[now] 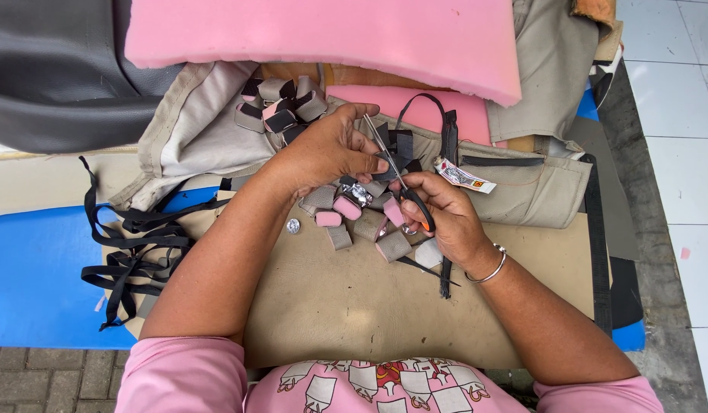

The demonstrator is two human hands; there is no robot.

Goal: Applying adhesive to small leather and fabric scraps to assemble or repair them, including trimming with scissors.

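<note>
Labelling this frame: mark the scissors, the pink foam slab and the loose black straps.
scissors [410, 200]: head view, black handle in the right hand.
pink foam slab [323, 34]: head view, top face.
black straps [128, 256]: head view, middle of the tangle.

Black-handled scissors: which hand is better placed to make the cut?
Right. The right hand grips the black-handled scissors, blades open at the black fabric strap that the left hand pinches.

Scissors [400, 183] with black handles and thin silver blades stand tilted, tips pointing up and away, blades slightly parted, near the counter's middle. Between the blades sits a black strap piece [392, 157], short and folded, held above a heap of small tan and pink foam pads [369, 222].
</note>
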